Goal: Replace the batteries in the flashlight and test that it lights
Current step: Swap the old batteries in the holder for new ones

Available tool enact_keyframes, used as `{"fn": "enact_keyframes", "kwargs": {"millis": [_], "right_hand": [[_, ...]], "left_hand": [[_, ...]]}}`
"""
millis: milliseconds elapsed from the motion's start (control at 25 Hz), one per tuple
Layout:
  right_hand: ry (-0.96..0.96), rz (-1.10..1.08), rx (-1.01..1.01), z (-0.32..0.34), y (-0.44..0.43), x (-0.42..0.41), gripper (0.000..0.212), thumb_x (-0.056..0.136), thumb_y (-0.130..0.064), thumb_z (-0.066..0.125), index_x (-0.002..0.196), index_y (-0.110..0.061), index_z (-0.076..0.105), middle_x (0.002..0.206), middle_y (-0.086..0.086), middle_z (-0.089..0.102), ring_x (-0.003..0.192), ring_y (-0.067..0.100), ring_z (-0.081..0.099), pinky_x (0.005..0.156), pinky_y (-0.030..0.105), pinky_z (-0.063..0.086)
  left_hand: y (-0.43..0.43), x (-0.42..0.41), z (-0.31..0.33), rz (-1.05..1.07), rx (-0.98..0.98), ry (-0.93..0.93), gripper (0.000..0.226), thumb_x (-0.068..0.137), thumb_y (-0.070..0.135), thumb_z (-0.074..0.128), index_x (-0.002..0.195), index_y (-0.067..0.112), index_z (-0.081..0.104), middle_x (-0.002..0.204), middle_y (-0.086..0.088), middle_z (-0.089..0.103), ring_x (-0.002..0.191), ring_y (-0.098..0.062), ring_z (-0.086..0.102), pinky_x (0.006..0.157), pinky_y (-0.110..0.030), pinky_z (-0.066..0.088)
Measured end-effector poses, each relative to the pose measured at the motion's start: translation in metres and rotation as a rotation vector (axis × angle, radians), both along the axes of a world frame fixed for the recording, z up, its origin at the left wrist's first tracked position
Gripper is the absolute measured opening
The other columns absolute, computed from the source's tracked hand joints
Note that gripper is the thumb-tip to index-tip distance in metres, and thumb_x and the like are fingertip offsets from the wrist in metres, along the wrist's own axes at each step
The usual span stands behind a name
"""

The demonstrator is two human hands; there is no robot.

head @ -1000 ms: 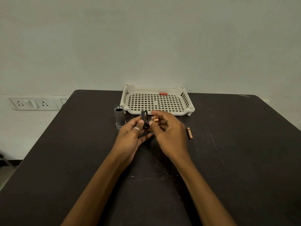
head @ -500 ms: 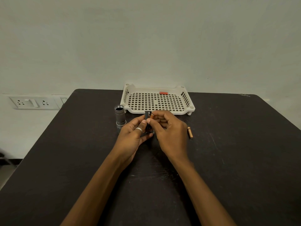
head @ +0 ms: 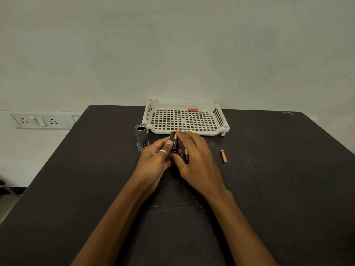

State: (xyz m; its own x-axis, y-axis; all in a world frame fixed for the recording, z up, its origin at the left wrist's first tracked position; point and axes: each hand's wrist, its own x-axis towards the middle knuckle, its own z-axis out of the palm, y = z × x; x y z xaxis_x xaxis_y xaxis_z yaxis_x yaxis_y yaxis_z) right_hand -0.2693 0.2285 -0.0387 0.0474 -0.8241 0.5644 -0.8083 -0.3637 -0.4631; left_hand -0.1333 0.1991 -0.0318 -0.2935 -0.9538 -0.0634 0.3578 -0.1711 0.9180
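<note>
My left hand, a ring on one finger, grips a black battery holder upright above the table. A black and copper battery sits along the holder's front. My right hand pinches that battery, index fingertip on its top end and thumb low beside it. A second black and copper battery shows just under my right hand; whether it is held or lies on the table I cannot tell. The grey flashlight body stands upright to the left, threaded end open.
One copper battery lies loose on the dark table right of my hands. A white perforated tray at the back edge holds a red battery. Wall sockets are at the far left.
The battery my right fingers held crosswise beside the holder now stands along it, label facing me. My right hand has moved over the holder's top.
</note>
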Motion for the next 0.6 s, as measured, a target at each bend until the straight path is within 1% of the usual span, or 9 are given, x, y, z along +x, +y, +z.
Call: {"fn": "enact_keyframes", "kwargs": {"millis": [80,200,360,480,600], "right_hand": [[0.045,0.000,-0.044,-0.0005,0.0009,0.0015,0.062,0.087,-0.014,0.074,0.144,-0.009,0.052,0.132,0.004,0.057,0.124,0.018,0.052,0.100,0.022,0.047],[0.077,0.013,-0.067,-0.0002,0.0011,0.0024,0.058,0.088,-0.013,0.072,0.143,-0.010,0.054,0.128,0.004,0.058,0.118,0.019,0.054,0.091,0.029,0.054],[0.086,0.012,-0.076,-0.0011,-0.0006,0.0008,0.057,0.088,-0.014,0.073,0.143,-0.012,0.055,0.127,0.003,0.058,0.115,0.019,0.055,0.085,0.033,0.057],[0.078,0.015,-0.089,-0.0025,-0.0004,0.0008,0.056,0.088,-0.013,0.073,0.141,-0.012,0.056,0.127,0.004,0.059,0.115,0.019,0.055,0.084,0.034,0.057],[0.084,0.017,-0.097,-0.0022,-0.0001,0.0005,0.057,0.087,-0.013,0.074,0.141,-0.011,0.057,0.127,0.004,0.059,0.115,0.019,0.055,0.085,0.032,0.057]], "left_hand": [[0.0016,-0.0014,0.0011,-0.003,-0.017,-0.013,0.027,0.102,0.012,0.052,0.126,0.009,0.064,0.119,-0.009,0.072,0.112,-0.020,0.068,0.097,-0.035,0.055],[0.0011,-0.0014,0.0005,0.003,-0.024,-0.030,0.028,0.100,0.010,0.055,0.127,0.007,0.063,0.120,-0.011,0.072,0.116,-0.025,0.067,0.101,-0.040,0.052],[-0.0001,-0.0005,-0.0021,0.022,-0.023,-0.040,0.028,0.099,0.008,0.056,0.127,0.005,0.063,0.119,-0.012,0.072,0.116,-0.026,0.067,0.104,-0.045,0.050],[-0.0007,0.0001,-0.0034,0.031,-0.023,-0.045,0.028,0.098,0.008,0.057,0.125,0.006,0.064,0.118,-0.011,0.073,0.116,-0.025,0.067,0.105,-0.046,0.049],[-0.0010,0.0007,-0.0040,0.033,-0.023,-0.051,0.028,0.097,0.009,0.059,0.124,0.008,0.065,0.117,-0.010,0.073,0.116,-0.024,0.067,0.105,-0.046,0.048]]}}
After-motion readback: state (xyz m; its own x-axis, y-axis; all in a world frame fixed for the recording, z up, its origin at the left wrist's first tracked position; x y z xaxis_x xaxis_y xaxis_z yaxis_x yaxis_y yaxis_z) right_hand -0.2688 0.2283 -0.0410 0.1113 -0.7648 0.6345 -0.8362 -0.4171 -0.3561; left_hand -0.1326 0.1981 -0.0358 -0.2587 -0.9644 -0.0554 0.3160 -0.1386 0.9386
